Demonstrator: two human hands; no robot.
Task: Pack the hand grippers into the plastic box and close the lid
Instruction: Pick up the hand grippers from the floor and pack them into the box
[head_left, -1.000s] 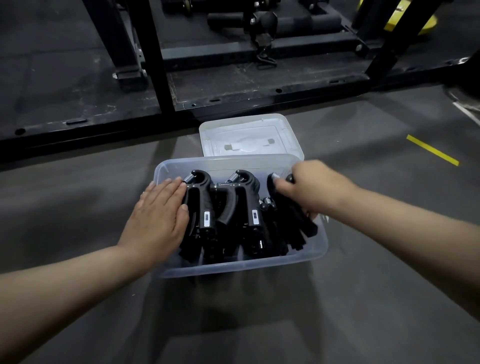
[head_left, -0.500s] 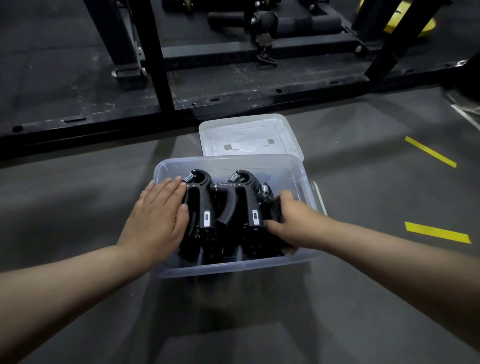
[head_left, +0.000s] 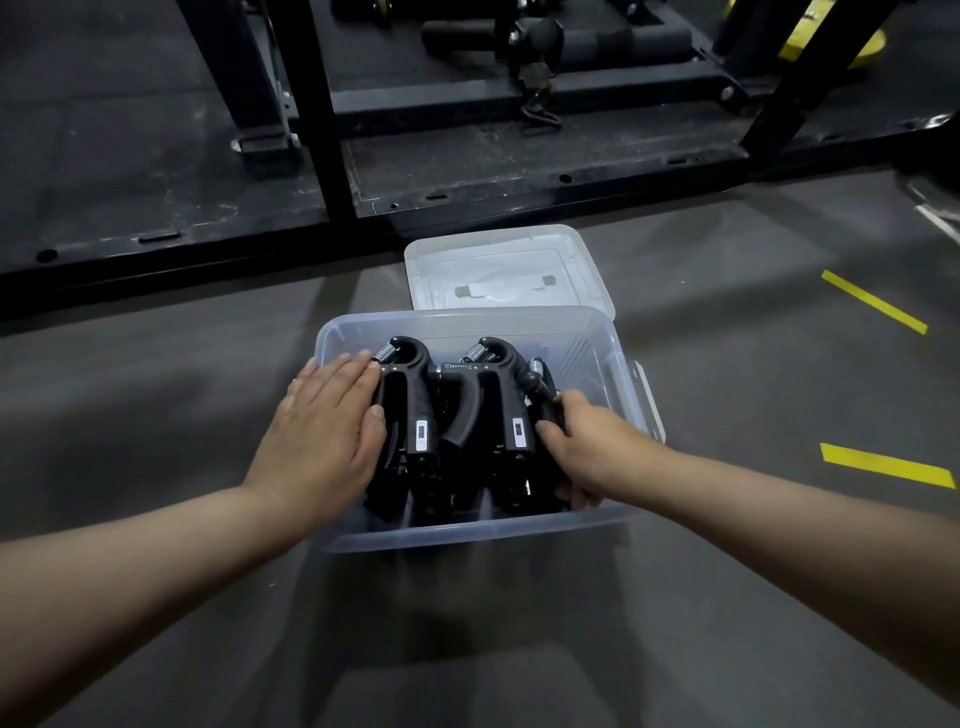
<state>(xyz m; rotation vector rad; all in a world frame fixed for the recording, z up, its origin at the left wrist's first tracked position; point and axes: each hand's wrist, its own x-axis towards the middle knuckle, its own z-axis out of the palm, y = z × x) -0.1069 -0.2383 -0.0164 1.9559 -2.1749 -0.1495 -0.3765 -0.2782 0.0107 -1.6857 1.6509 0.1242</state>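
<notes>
A clear plastic box (head_left: 613, 358) sits on the grey floor. Inside it stand black hand grippers with steel springs: one at the left (head_left: 410, 395), one in the middle (head_left: 506, 400), and a third (head_left: 540, 387) at the right. My left hand (head_left: 324, 436) lies flat, fingers together, against the left gripper and the box's left side. My right hand (head_left: 587, 449) is inside the box, fingers curled around the third gripper, which it partly hides. The white lid (head_left: 506, 270) lies flat on the floor just behind the box.
A black steel gym frame (head_left: 332, 130) with a padded bar (head_left: 561, 39) stands beyond the lid. Yellow tape marks (head_left: 885, 465) run on the floor to the right. A yellow object (head_left: 831, 44) is at the top right.
My right hand has lowered the third hand gripper from above the box's right side down into the box beside the other two. My left hand has stayed put.
</notes>
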